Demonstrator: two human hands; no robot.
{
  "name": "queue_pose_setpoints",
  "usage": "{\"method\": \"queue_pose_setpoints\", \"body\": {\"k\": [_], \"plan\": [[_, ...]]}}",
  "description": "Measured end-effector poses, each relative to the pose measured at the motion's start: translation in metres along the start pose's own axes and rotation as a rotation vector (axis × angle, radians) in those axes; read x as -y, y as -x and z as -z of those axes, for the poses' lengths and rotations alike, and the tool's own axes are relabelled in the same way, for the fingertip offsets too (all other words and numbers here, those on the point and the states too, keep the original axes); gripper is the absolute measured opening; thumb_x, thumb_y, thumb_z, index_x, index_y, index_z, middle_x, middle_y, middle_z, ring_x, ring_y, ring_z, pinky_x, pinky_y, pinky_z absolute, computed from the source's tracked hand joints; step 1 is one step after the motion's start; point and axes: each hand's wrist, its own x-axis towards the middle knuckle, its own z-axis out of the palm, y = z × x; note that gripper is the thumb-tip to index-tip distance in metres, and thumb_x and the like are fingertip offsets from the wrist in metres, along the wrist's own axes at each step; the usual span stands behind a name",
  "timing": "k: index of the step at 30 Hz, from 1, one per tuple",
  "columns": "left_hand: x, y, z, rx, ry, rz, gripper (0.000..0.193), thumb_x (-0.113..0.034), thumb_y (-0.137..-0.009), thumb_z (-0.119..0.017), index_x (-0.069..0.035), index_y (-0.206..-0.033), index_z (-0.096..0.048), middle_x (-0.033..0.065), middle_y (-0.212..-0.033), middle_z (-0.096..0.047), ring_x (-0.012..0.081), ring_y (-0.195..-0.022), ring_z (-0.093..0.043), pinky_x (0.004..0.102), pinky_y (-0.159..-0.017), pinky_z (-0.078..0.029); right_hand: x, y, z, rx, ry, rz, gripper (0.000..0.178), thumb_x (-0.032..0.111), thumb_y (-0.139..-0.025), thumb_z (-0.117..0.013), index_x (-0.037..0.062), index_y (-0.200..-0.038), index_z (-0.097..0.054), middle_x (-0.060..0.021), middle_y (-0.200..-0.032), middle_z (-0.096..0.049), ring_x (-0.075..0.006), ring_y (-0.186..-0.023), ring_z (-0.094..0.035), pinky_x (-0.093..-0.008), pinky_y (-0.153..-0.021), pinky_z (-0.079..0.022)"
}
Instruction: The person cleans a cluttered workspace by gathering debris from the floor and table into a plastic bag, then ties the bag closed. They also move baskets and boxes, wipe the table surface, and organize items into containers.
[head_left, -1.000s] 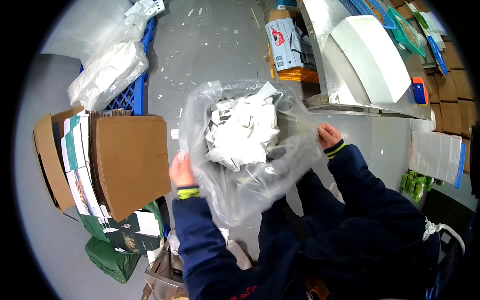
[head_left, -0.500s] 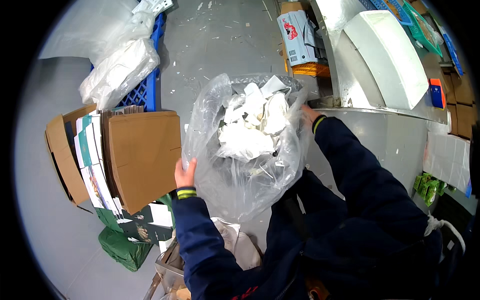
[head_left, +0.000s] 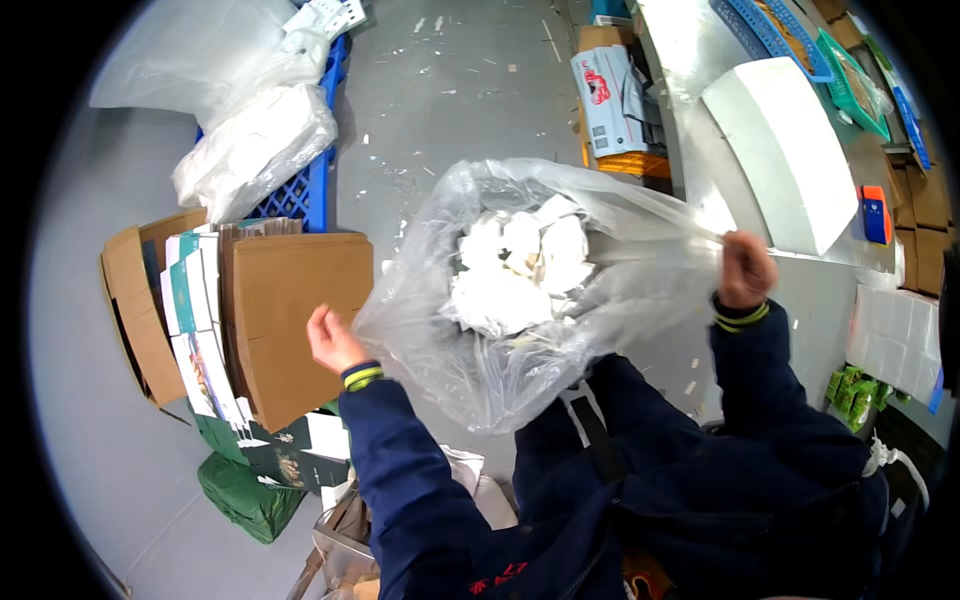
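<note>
Right arm: bent, forearm turned up, cuff below the wrist. Right hand (head_left: 747,270) closed in a fist; grip clamped on the rim of the bag (head_left: 470,385), film drawn out taut toward it. Left arm: extended forward and outward, fingers of the left hand (head_left: 336,341) pointing away from the bag. Left grip at the bag's left corner; cannot tell whether it pinches film. Bag between my hands, in front of my legs, mouth spread, white scraps (head_left: 510,290) inside. Carton (head_left: 300,320) near left hand.
</note>
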Motion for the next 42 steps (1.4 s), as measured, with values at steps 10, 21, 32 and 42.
{"method": "queue_pose_setpoints", "body": {"k": [10, 21, 32, 42], "plan": [[0.031, 0.071, 0.086, 1.06, -0.081, 0.034, 0.027, -0.004, -0.075, -0.056, -0.001, -0.1, -0.049, 0.0091, -0.089, -0.054, 0.0119, -0.079, -0.053, 0.0241, -0.062, -0.045, 0.117, 0.025, -0.076, -0.259, 0.104, -0.094, 0.016, 0.005, -0.079, -0.054, -0.0014, -0.094, -0.055, -0.002, -0.08, -0.055, -0.0055, -0.065, -0.047, -0.0173, -0.06, -0.039], [0.181, 0.046, 0.376, 0.861, -0.101, 0.617, 0.025, -0.005, -0.076, -0.053, -0.001, -0.1, -0.051, 0.0071, -0.076, -0.059, 0.0146, -0.067, -0.058, 0.0238, -0.062, -0.047, 0.334, 0.094, -0.355, 0.48, 0.038, 0.254, 0.012, -0.005, -0.07, -0.054, -0.0004, -0.081, -0.057, -0.0067, -0.06, -0.048, -0.013, -0.048, -0.046, -0.0222, -0.046, -0.037], [0.161, -0.071, 0.364, 0.657, 0.078, 1.005, 0.02, -0.004, -0.078, -0.05, -0.003, -0.097, -0.048, 0.0086, -0.074, -0.059, 0.0145, -0.061, -0.058, 0.0217, -0.053, -0.045, 0.293, 0.026, -0.389, 0.455, 0.036, 0.078, 0.012, -0.002, -0.07, -0.054, 0.0009, -0.082, -0.057, -0.0078, -0.062, -0.051, -0.0159, -0.048, -0.047, -0.0241, -0.047, -0.039], [0.13, -0.236, 0.18, 0.883, -0.121, 1.019, 0.019, -0.011, -0.081, -0.047, -0.003, -0.099, -0.047, 0.0095, -0.077, -0.058, 0.0164, -0.065, -0.059, 0.0249, -0.06, -0.047, 0.177, -0.099, -0.388, 0.287, 0.151, -0.191, 0.015, -0.004, -0.069, -0.054, 0.0016, -0.083, -0.057, -0.0101, -0.067, -0.054, -0.0201, -0.055, -0.054, -0.0259, -0.051, -0.043]]}}
